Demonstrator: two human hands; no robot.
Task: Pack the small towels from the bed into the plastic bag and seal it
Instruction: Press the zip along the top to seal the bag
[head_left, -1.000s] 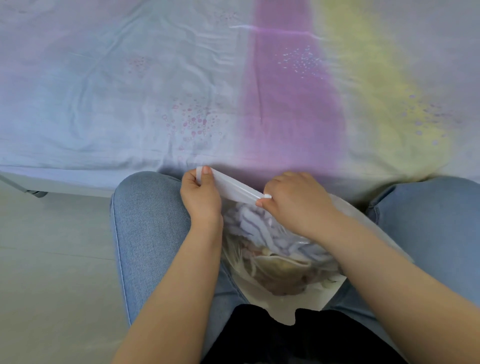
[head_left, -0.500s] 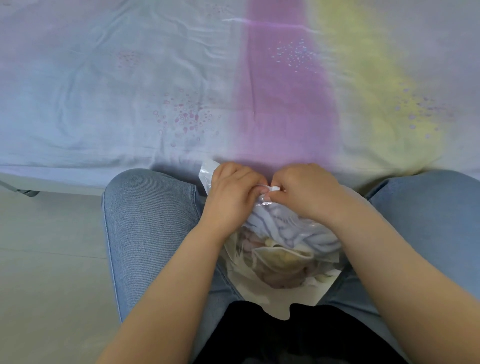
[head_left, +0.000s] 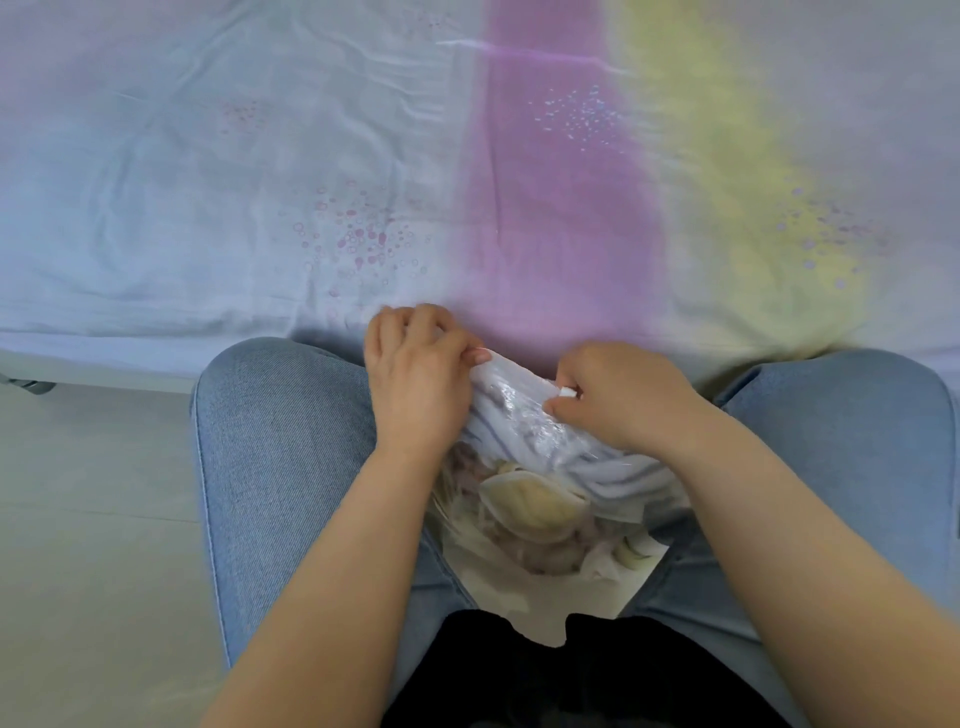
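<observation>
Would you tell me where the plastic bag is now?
The plastic bag lies on the person's lap between the thighs, its top gripped by the left hand and right hand.

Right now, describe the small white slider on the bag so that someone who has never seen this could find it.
Start at the plastic bag lying on the person's lap between the jeans-clad knees. Follow its top edge to the right hand. The slider is the tiny solid white tab pinched at that hand's fingertips, opaque where the bag film around it is clear.
</observation>
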